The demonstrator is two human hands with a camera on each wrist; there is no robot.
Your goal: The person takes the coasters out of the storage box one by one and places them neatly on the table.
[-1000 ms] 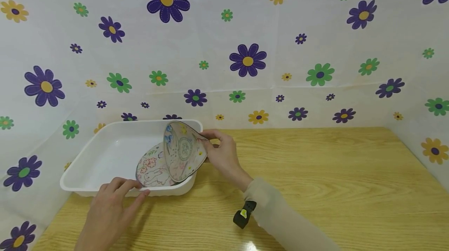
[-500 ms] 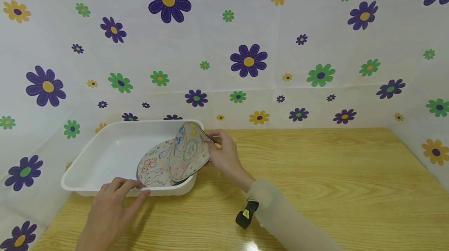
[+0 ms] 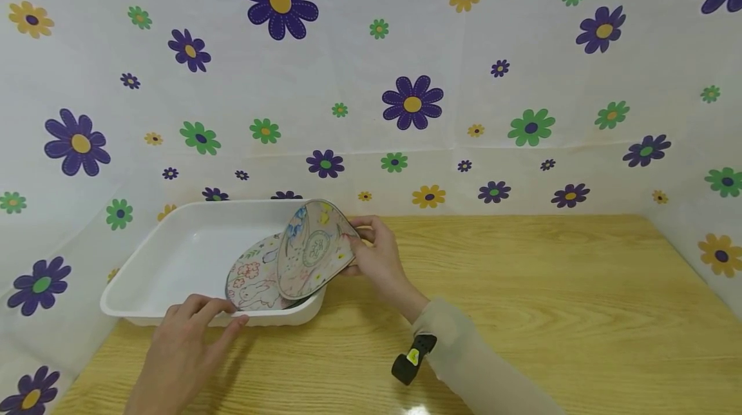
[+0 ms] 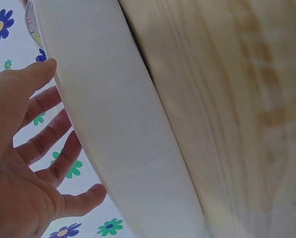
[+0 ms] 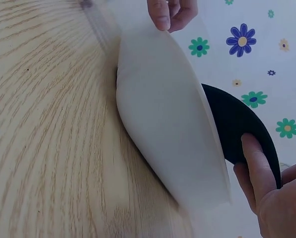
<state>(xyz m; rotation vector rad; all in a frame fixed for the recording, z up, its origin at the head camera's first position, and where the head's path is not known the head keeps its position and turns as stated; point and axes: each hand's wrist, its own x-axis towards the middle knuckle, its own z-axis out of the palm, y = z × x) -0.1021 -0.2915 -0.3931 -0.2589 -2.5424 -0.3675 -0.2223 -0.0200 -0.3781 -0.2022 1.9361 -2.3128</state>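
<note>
A white plastic tray (image 3: 199, 238) stands at the left of the table. Inside it lies a round printed mat (image 3: 255, 292) with a rabbit and red flowers. A second round mat (image 3: 313, 250), with blue and yellow flowers and an oval emblem, leans tilted over it and the tray's right end. My right hand (image 3: 379, 257) pinches this upper mat by its right edge. From the right wrist view, a black underside (image 5: 235, 121) shows beyond the tray wall. My left hand (image 3: 188, 337) holds the tray's near rim, thumb outside and fingers over the edge.
The wood-grain table (image 3: 522, 299) extends to the right of the tray. A white cloth (image 3: 348, 67) printed with flowers stands behind and along both sides. On the right wrist is a black band (image 3: 414, 360).
My right hand has moved slightly to the right, drawing the upper mat with it and showing more of the lower mat. The left hand keeps its place on the rim.
</note>
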